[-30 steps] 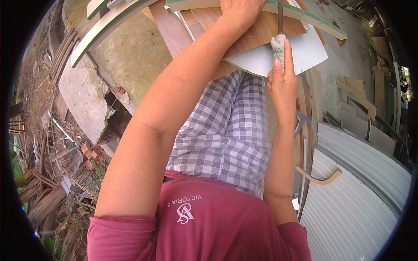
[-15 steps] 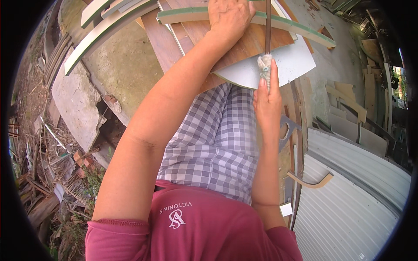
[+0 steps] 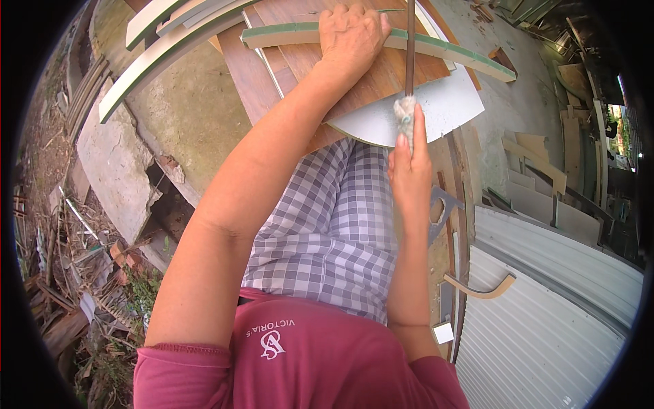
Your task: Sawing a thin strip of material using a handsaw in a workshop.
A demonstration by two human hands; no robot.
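Observation:
My left hand (image 3: 352, 42) is closed over a curved, pale strip with a green edge (image 3: 449, 52), pressing it against brown wood-grain boards (image 3: 381, 80). In my right hand (image 3: 411, 162) is the cloth-wrapped handle of a long, narrow, dark file (image 3: 410, 65), its index finger stretched along the wrapping. The file points away from me and crosses the strip to the right of my left hand; its far end is out of the picture. A white rounded panel (image 3: 446, 102) lies under the boards, above my lap.
More curved strips (image 3: 157, 65) lie at the far left beside a broken concrete slab (image 3: 116, 160). White corrugated sheeting (image 3: 538, 327) is on the right, with a curved tan piece (image 3: 480, 293) at its edge. Wood offcuts (image 3: 535, 163) stand further back.
The whole view has shifted slightly, so the hands, strip and file sit a little lower and further left in the picture. Both grips look the same.

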